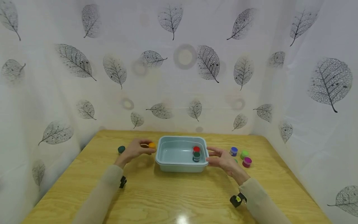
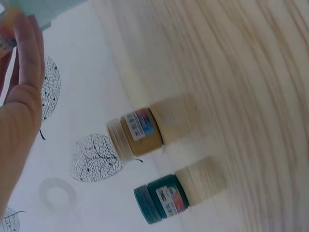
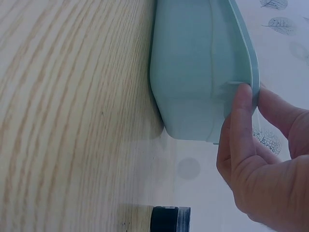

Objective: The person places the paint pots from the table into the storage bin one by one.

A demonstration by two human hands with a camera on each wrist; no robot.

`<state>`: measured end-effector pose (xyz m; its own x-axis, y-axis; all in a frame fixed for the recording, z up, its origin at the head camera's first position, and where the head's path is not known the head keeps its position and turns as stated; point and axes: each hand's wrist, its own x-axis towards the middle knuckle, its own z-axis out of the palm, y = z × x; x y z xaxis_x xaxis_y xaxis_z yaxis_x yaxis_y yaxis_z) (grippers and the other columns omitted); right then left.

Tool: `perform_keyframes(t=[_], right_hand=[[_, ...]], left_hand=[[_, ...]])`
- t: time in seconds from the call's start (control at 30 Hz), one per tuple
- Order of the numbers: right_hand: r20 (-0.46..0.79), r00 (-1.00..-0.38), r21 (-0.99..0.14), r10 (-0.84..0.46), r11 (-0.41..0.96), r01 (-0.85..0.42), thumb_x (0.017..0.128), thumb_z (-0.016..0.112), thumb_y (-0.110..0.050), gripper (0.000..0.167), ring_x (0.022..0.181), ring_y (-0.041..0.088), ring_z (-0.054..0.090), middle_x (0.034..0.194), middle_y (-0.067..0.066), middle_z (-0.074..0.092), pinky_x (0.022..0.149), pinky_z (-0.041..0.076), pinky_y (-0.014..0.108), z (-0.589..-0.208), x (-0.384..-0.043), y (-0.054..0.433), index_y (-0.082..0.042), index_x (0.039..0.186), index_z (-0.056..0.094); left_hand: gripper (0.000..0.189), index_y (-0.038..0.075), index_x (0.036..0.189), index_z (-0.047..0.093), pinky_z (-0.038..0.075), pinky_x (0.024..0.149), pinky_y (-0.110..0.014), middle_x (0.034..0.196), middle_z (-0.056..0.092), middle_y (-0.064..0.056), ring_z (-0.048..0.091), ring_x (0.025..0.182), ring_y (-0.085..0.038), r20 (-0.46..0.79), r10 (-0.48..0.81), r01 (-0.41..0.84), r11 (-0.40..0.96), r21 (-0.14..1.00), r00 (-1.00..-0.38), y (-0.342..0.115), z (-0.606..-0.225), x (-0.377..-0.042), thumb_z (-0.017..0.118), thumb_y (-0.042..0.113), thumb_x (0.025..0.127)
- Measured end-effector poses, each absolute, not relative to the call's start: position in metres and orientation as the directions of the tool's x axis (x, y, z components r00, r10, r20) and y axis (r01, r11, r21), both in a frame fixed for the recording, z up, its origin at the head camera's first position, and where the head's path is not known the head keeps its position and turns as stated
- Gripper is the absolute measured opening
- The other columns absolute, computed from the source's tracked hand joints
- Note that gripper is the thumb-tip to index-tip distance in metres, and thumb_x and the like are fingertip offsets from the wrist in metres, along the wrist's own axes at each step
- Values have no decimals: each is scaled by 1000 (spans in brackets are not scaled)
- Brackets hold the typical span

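The left hand (image 1: 135, 150) pinches a small round orange jar (image 1: 152, 145) just left of the rectangular pale blue-green plastic tub (image 1: 181, 168) on the wooden desk (image 1: 170, 196); the right hand (image 1: 223, 160) pinches its right rim; inside stand a red jar (image 1: 196, 149) and a dark-green jar (image 1: 196, 157).

Pale leaf-print curtain (image 1: 179, 88) behind a wooden table (image 1: 167, 193) with one bright glare (image 1: 182, 219)

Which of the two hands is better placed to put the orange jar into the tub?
Probably the left hand: it holds the orange jar close beside the tub, while the right hand grips the tub at its opposite end.
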<state>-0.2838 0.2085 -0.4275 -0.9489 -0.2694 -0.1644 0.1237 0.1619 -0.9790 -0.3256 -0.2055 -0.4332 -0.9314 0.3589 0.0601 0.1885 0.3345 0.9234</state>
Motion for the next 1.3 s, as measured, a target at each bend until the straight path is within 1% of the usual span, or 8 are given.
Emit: perform_keyframes(t=[0.13, 0.23, 0.43, 0.57, 0.7, 0.87, 1.1, 1.3], right_hand=[[-164, -951, -979, -264, 160, 125, 89, 71, -5, 68, 102, 25, 67, 142, 32, 43, 92, 58, 40, -428, -284, 207, -3, 148, 39], [-163, -951, -980, -262, 151, 126, 88, 71, -4, 68, 101, 24, 68, 142, 32, 43, 93, 57, 41, -429, -284, 207, -2, 148, 39], [-162, -950, -981, -268, 147, 126, 88, 71, -4, 69, 101, 23, 68, 142, 32, 43, 93, 57, 41, -430, -284, 208, -2, 149, 38], [-164, -949, -980, -268, 152, 126, 89, 70, -5, 68, 103, 25, 68, 143, 32, 43, 92, 58, 40, -430, -285, 208, -3, 149, 38], [-163, -948, -980, -272, 155, 124, 89, 70, -5, 68, 107, 30, 66, 143, 32, 43, 94, 57, 41, -430, -285, 208, -3, 149, 38], [-157, -949, -981, -273, 153, 118, 89, 70, -5, 68, 107, 30, 66, 142, 32, 44, 96, 55, 44, -429, -285, 208, -2, 149, 38], [-156, -951, -982, -266, 149, 120, 89, 69, -3, 67, 99, 22, 68, 142, 32, 43, 96, 55, 45, -429, -285, 209, -2, 149, 38], [-151, -947, -982, -285, 150, 111, 89, 70, -3, 68, 97, 20, 68, 142, 33, 43, 96, 55, 46, -429, -284, 208, -1, 149, 38]], left_hand=[[47, 2, 123, 63, 57, 90, -51, 112, 67, -15, 67, 99, -26, 86, 336, 191, 295, 936, -938, -200, -431, -325, 79, 21, 83], [49, 2, 125, 63, 57, 89, -50, 114, 67, -16, 67, 98, -27, 102, 313, 197, 287, 937, -944, -198, -430, -326, 79, 22, 84], [51, 1, 123, 64, 57, 86, -53, 112, 69, -16, 68, 89, -19, 164, 220, 224, 287, 931, -962, -187, -433, -330, 79, 27, 83], [50, 4, 122, 65, 60, 84, -47, 110, 70, -13, 68, 89, -18, 190, 183, 237, 285, 929, -964, -174, -436, -328, 80, 31, 82], [48, 3, 121, 64, 61, 84, -41, 113, 69, -14, 68, 93, -21, 196, 170, 234, 248, 940, -966, -165, -433, -324, 80, 27, 82], [48, 7, 121, 65, 60, 85, -34, 115, 70, -11, 68, 99, -21, 154, 149, 192, 284, 939, -977, -155, -427, -322, 82, 26, 81], [47, 5, 124, 64, 57, 91, -36, 119, 69, -11, 65, 106, -24, 121, 141, 165, 361, 918, -983, -139, -416, -320, 80, 23, 83], [45, 3, 122, 64, 57, 89, -35, 118, 67, -14, 64, 105, -26, 119, 118, 153, 350, 924, -986, -122, -417, -323, 79, 17, 82]])
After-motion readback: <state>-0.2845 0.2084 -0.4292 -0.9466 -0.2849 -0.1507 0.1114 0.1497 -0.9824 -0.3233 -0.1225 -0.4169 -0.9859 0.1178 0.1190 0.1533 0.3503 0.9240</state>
